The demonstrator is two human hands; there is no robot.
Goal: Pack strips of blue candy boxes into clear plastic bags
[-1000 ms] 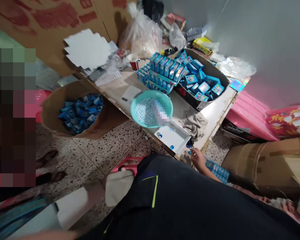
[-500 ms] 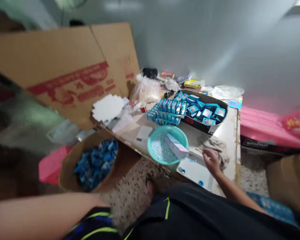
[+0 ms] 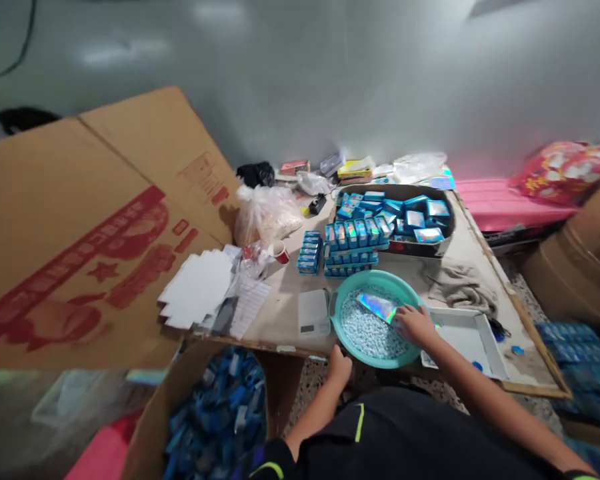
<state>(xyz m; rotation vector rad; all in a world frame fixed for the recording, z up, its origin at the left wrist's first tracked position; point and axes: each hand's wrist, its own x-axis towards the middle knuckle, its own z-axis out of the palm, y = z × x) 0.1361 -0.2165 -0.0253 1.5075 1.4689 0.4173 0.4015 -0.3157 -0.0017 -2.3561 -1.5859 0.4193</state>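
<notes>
Head: basin point(image 3: 375, 363), cluttered table point(image 3: 283, 300), grey wall point(image 3: 330, 87).

Smooth grey wall point(image 3: 330, 80) (pale reflections point(image 3: 125, 52) glinting high up), speckled floor point(image 3: 310, 380), light-topped table point(image 3: 284, 303) with worn edges.

Basin point(image 3: 387, 363): round, turquoise, upright at the front edge of the table point(image 3: 283, 303).
Pellets point(image 3: 363, 331): small, pale blue, loose, spread inside the basin.
Iridescent piece point(image 3: 377, 307): shiny, elongated, slanting over the pellets, its near end in the right hand point(image 3: 415, 325).
</notes>
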